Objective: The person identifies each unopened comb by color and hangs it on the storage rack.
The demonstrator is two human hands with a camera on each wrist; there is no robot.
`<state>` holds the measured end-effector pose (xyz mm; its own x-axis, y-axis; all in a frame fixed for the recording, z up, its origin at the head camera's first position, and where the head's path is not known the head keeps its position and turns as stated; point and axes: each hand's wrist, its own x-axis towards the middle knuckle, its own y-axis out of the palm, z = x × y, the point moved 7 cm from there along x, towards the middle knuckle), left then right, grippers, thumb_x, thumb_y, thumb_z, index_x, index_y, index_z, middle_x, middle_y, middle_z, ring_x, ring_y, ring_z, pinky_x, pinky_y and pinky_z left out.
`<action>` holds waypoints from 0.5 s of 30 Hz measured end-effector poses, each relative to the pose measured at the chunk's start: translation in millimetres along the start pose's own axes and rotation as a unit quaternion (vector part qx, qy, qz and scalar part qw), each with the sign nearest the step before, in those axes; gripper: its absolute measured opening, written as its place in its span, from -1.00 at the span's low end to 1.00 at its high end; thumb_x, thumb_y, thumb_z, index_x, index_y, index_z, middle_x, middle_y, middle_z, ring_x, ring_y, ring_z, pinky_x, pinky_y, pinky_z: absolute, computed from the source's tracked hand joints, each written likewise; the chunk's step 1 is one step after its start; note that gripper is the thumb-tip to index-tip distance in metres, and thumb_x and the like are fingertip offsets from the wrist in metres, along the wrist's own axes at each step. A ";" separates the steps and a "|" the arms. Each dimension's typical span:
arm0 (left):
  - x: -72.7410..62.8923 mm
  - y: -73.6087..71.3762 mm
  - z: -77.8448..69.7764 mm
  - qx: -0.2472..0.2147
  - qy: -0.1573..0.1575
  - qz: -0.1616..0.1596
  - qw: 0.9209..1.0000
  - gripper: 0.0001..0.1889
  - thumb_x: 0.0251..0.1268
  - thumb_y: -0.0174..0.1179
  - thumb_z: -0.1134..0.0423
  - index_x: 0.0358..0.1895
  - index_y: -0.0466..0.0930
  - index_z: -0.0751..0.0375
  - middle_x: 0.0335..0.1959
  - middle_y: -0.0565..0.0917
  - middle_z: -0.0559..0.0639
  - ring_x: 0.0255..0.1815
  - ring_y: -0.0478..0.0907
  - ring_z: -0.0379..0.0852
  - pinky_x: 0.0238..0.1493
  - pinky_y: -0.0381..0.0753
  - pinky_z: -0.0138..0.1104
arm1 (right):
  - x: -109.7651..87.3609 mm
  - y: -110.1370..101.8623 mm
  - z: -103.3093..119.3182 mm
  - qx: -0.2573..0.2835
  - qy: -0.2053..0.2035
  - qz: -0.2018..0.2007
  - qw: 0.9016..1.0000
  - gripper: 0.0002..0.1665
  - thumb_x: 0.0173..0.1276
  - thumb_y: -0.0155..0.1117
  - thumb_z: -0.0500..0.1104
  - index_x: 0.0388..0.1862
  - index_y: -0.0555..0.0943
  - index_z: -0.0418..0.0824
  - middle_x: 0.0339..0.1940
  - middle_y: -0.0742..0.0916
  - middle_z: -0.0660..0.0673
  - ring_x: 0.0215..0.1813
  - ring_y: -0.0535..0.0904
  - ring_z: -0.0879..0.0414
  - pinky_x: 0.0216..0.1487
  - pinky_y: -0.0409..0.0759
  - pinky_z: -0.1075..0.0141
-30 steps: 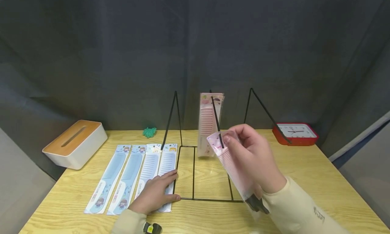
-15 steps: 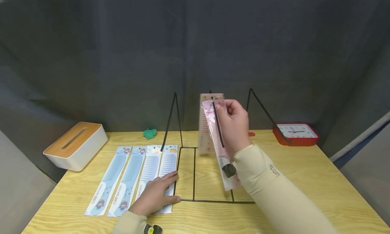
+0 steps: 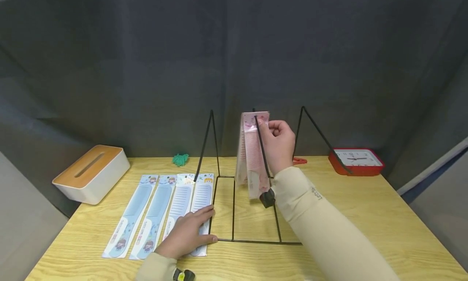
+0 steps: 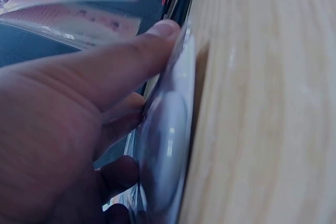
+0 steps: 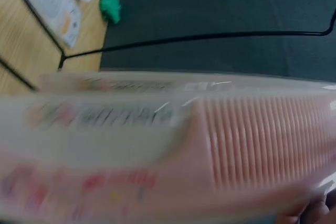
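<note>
A packaged pink comb (image 3: 252, 151) hangs on the middle prong of a black wire rack (image 3: 256, 242). My right hand (image 3: 279, 145) pinches its top edge, close to the prong. Behind it hang more packaged pink combs (image 3: 240, 167), partly covered. My left hand (image 3: 190, 232) lies flat with spread fingers over packaged blue combs (image 3: 202, 191) and touches the rack's left edge. In the left wrist view, the thumb and fingers rest on a comb package (image 4: 168, 150). Large and blurred, the pink comb (image 5: 252, 145) fills the right wrist view.
A white tissue box (image 3: 91, 175) with a wooden lid stands at the left. Green string (image 3: 180, 159) lies at the back. On the right are a red clock (image 3: 356, 162) and a small red item (image 3: 300, 161). Two outer prongs of the rack stick out forward.
My right hand has moved up and back along the middle prong with the pink comb, which now hangs nearly upright against the others. My left hand has stayed in place.
</note>
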<state>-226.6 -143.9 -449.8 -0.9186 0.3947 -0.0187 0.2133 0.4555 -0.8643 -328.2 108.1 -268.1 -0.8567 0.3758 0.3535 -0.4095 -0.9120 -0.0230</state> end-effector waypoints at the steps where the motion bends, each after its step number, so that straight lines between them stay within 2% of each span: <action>1: 0.0 -0.1 0.0 -0.001 0.000 0.000 1.000 -0.16 0.17 0.38 -0.19 0.47 0.38 0.14 0.55 0.29 -0.03 0.39 0.35 0.29 0.24 0.19 0.41 | 0.3 -1.1 -3.0 -0.008 -0.001 -0.001 1.000 -0.59 0.35 0.40 0.12 -0.21 0.59 -0.20 -0.46 0.58 -0.04 -0.42 0.44 0.16 -0.44 0.43 0.38; 5: 0.7 0.3 0.6 0.000 0.000 0.004 1.000 -0.16 0.19 0.37 -0.19 0.48 0.37 0.13 0.55 0.28 -0.04 0.40 0.34 0.29 0.24 0.18 0.41 | -1.4 -6.1 -16.4 -0.029 0.007 0.012 0.999 -0.58 0.34 0.39 0.17 -0.21 0.61 -0.17 -0.42 0.58 -0.05 -0.37 0.46 0.11 -0.40 0.44 0.34; 10: -0.4 -2.5 -2.6 -0.009 0.002 0.005 1.000 -0.16 0.19 0.38 -0.17 0.47 0.38 0.16 0.55 0.29 -0.02 0.40 0.34 0.30 0.23 0.18 0.42 | -9.6 -18.1 -34.6 -0.050 0.004 0.034 0.998 -0.53 0.32 0.39 0.22 -0.17 0.63 -0.15 -0.31 0.69 -0.08 -0.25 0.60 0.03 -0.27 0.52 0.29; 15: -0.7 -3.0 -4.5 -0.004 0.006 0.002 1.000 -0.16 0.18 0.38 -0.17 0.47 0.39 0.16 0.54 0.30 -0.02 0.39 0.35 0.31 0.22 0.20 0.43 | -20.3 -36.5 -59.6 -0.086 0.015 0.056 0.995 -0.59 0.35 0.40 0.13 -0.13 0.62 -0.18 -0.22 0.72 -0.08 -0.17 0.61 0.07 -0.17 0.53 0.31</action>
<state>-225.0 -141.9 -444.9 -0.9139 0.4055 -0.0169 0.2197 0.4593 -0.8607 -314.6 143.5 -330.3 -0.9080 0.2810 0.3109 -0.3567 -0.9076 -0.2215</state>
